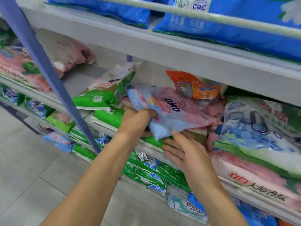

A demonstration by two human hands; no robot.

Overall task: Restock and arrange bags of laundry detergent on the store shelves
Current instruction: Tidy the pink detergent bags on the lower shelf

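At the frame's center, the left hand [138, 118] grips the OMO bag [169, 111] on the shelf [104, 126]. The right hand [184, 150], fingers straight and apart, lies just below it.

This is a shop. Grey shelves [162, 51] run in tiers, stacked with detergent bags [254, 36]. A tiled floor [24, 168] lies below.

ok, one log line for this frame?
left hand: grips OMO bag | right hand: open, by bag's lower corner | OMO bag: tilted, over stock on shelf
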